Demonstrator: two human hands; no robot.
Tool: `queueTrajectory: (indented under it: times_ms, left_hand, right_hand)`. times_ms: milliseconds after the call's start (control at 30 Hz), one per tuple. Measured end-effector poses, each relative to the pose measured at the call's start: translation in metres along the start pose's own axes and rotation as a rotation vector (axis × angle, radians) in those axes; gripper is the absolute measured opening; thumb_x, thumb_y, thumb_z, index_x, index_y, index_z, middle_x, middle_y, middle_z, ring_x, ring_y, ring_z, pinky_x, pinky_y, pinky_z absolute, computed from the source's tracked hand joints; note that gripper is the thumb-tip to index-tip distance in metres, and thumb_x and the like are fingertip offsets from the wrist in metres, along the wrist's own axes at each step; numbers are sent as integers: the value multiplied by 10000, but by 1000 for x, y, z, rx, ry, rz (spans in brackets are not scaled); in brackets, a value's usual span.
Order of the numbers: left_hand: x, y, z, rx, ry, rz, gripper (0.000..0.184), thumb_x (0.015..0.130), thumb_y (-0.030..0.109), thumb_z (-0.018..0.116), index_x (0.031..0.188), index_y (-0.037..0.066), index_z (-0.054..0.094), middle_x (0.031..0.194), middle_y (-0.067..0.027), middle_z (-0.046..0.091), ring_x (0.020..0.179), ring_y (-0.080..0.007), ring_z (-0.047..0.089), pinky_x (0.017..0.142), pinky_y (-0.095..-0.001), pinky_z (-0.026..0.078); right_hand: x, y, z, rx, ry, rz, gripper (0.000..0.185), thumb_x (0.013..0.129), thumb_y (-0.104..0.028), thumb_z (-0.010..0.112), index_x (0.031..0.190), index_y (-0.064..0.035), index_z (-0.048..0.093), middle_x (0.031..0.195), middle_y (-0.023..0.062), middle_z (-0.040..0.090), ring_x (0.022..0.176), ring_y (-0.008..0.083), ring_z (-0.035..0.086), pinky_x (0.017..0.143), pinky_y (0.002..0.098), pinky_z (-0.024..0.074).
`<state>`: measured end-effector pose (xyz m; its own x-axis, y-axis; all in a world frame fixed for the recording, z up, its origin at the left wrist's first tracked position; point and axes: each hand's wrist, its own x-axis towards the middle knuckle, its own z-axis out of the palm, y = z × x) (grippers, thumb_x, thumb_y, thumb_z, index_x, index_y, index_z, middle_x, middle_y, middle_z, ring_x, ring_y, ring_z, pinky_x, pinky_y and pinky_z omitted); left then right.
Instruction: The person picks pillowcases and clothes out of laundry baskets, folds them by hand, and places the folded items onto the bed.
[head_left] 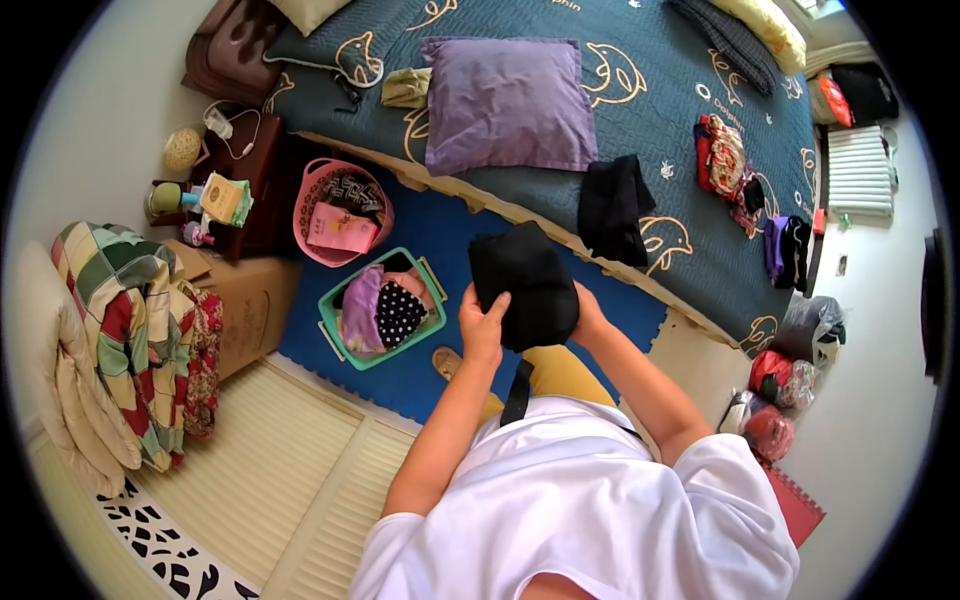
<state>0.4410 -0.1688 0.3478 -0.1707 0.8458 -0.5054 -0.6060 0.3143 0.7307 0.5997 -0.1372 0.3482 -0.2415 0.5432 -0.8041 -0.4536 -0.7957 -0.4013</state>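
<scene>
Both hands hold a folded black garment (522,285) in front of my body, above the blue floor mat. My left hand (484,326) grips its left lower edge, thumb on top. Along the right edge, my right hand (588,312) is closed on the same garment, its fingers partly hidden behind the cloth. What kind of garment it is cannot be made out. Just beyond, another black garment (612,210) lies over the bed's near edge. A purple pillow (510,105) rests on the bed farther back.
A green bin (335,338) of clothes and a pink basket (302,222) stand on the blue mat (400,385). The bed (680,150) carries folded clothes (725,165) at right. Left are a cardboard box (262,310) and draped quilts (120,340); bagged items (785,380) sit right.
</scene>
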Motion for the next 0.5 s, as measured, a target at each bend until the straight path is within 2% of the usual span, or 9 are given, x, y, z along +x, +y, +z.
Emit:
queueTrajectory:
  times_ms: [67,133,200,233,300,333,400,433,500]
  left_hand:
    - [8,-3,1,65,31,68,414,793,-11,645,1180,-2,499,1133,-82,585,1026,-171,561,926,-299,434]
    - [15,-3,2,131,64,136,409,799,-15,637,1184,-3,498,1134,-82,585,1026,-168,560,924,-295,434]
    - [18,0,6,158,58,83,415,812,-6,628,1203,6,489,1128,-78,585,1018,-166,562,922,-293,435]
    - [16,3,9,157,65,81,415,812,-6,628,1203,6,489,1128,-78,585,1018,-166,562,922,-293,435]
    - [15,7,18,-148,-77,-120,416,824,16,623,1216,16,483,1134,-77,578,1021,-168,558,922,-294,436]
    - [16,3,18,-151,-71,-117,416,824,16,623,1216,16,483,1134,-77,578,1021,-168,558,922,-294,436]
    - [19,-7,17,-166,-79,-248,411,838,44,614,1225,32,475,1163,-72,560,1045,-165,544,926,-299,434]
    - [20,-10,18,-119,-71,-221,393,856,83,613,1214,25,464,1151,-81,565,1059,-180,552,942,-322,440]
    - [22,-24,9,65,-44,-296,366,876,151,594,1209,55,474,1124,-49,575,996,-137,557,837,-286,463]
  right_hand:
    - [0,-13,-11,139,87,19,452,894,-384,528,1164,-23,557,1107,100,607,1002,227,588,917,350,437]
    - [2,-17,-17,57,6,-67,541,845,-415,595,1219,-31,521,1162,89,574,1072,212,549,963,347,397]
    - [5,-17,-19,-308,-78,-249,599,797,-346,671,1264,-29,469,1195,91,546,1096,212,533,957,336,403]
    - [5,-21,-20,-310,-80,-243,599,797,-346,671,1264,-29,469,1195,91,546,1096,212,533,957,336,403]
    - [5,-34,-19,-251,-385,-13,651,736,-233,741,1270,-18,438,1185,100,548,1102,224,530,948,339,416]
    - [7,-37,-21,-256,-388,-8,651,736,-233,741,1270,-18,438,1185,100,548,1102,224,530,948,339,416]
    - [12,-43,-24,-211,-232,106,627,706,-116,752,1244,-5,449,1184,110,551,1075,236,546,933,341,433]
    - [15,-47,-28,-229,-247,125,627,706,-116,752,1244,-5,449,1184,110,551,1075,236,546,933,341,433]
    - [25,-55,-39,-352,13,8,573,688,-53,746,1193,10,483,1140,118,573,1021,253,573,921,361,445]
